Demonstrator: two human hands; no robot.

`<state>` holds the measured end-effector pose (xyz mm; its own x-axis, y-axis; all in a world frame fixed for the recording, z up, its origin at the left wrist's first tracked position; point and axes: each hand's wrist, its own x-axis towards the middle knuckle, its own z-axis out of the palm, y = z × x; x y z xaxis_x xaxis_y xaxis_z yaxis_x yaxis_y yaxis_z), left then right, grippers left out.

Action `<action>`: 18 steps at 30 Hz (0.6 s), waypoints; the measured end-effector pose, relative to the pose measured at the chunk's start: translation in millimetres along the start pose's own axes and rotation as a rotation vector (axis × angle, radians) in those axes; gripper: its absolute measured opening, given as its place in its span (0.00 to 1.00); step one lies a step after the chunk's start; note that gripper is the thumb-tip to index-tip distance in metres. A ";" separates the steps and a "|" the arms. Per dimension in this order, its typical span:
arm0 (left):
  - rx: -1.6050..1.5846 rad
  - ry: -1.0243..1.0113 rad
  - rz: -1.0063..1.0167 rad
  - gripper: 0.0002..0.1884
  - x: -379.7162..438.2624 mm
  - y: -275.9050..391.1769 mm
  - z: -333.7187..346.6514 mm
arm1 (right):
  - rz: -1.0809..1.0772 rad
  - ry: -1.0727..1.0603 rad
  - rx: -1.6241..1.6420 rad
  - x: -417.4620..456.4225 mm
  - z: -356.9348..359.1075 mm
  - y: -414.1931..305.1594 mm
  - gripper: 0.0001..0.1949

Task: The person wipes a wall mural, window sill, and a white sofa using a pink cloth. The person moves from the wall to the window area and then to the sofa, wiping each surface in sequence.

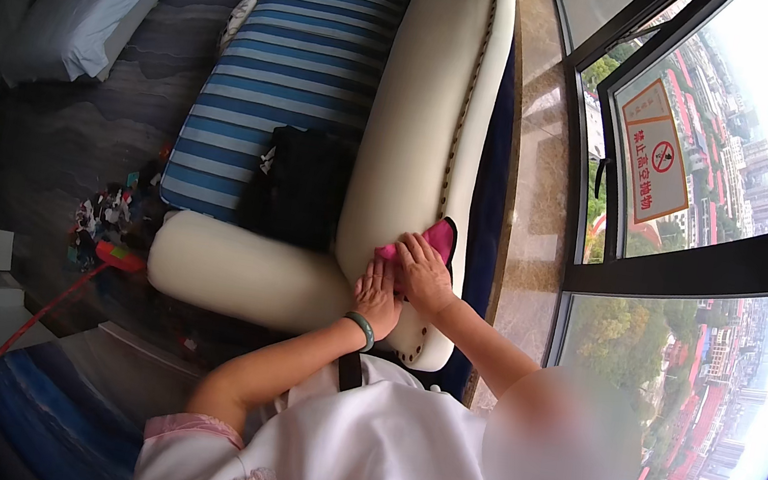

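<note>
My right hand [424, 277] presses a pink cloth [439, 237] with a black edge against the cream sofa backrest [413, 95], close to its nail-studded rear edge. Part of the cloth is hidden under the palm and fingers. Beside it, my left hand [378, 306] rests with fingers extended where the backrest meets the sofa armrest [238, 270]. Its fingertips lie by the cloth, and nothing shows in its grasp. A green bracelet [361, 331] circles the left wrist.
Dark folded fabric [307, 184] lies on the blue-striped seat cushion [301, 49]. To the right are a marble sill [538, 181] and an outward-tilted window [646, 130] bearing a warning sign. A red broom [121, 256] and a litter pile [107, 210] are on the floor, left.
</note>
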<state>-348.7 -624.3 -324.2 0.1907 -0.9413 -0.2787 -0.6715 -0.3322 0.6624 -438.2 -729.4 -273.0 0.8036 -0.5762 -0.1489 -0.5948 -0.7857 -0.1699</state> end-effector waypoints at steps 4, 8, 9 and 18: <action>-0.034 0.066 -0.159 0.41 48.6 4.2 1.5 | -0.037 0.099 -0.006 49.9 12.8 29.1 0.26; -0.064 0.139 -0.304 0.38 100.7 11.6 -19.9 | -0.030 0.316 -0.020 101.0 7.0 57.6 0.21; -0.028 0.162 -0.330 0.38 109.6 12.2 -23.2 | -0.010 0.342 -0.027 107.3 3.2 61.9 0.20; 0.013 0.111 -0.136 0.37 111.4 15.3 -19.7 | -0.110 0.239 -0.053 82.7 13.4 71.8 0.22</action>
<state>-323.6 -735.4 -331.4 0.3578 -0.8888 -0.2865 -0.6434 -0.4570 0.6141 -414.7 -830.5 -310.5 0.8490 -0.5183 0.1025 -0.5067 -0.8537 -0.1202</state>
